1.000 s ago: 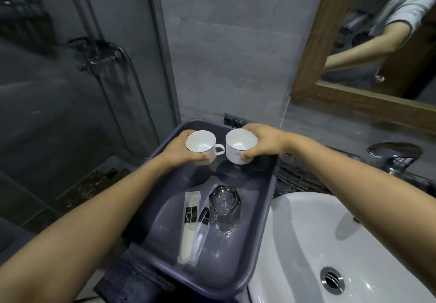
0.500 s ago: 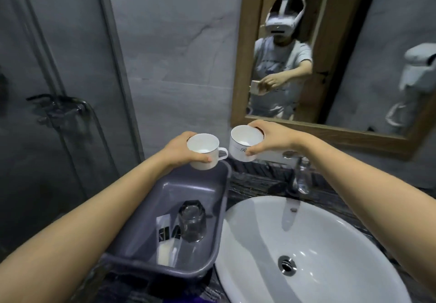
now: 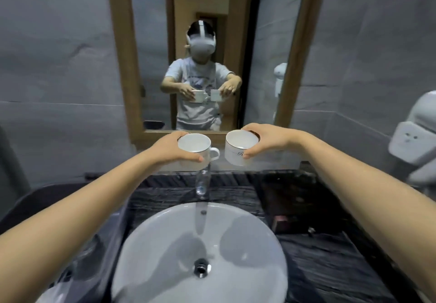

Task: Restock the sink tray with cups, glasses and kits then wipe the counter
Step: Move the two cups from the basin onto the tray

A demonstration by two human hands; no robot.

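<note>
Both white cups have been carried from above the grey bin to above the washbasin (image 3: 165, 255), the left hand (image 3: 165, 148) closed around the handled cup (image 3: 195, 150) and the right hand (image 3: 266, 141) closed around the lettered cup (image 3: 238, 150), rims upright, probably for transfer to the dark tray (image 3: 295, 199) beyond the right hand.

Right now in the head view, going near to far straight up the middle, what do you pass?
Sink drain → sink basin back rim → faucet → the two white cups held by left hand and right hand → mirror.
</note>
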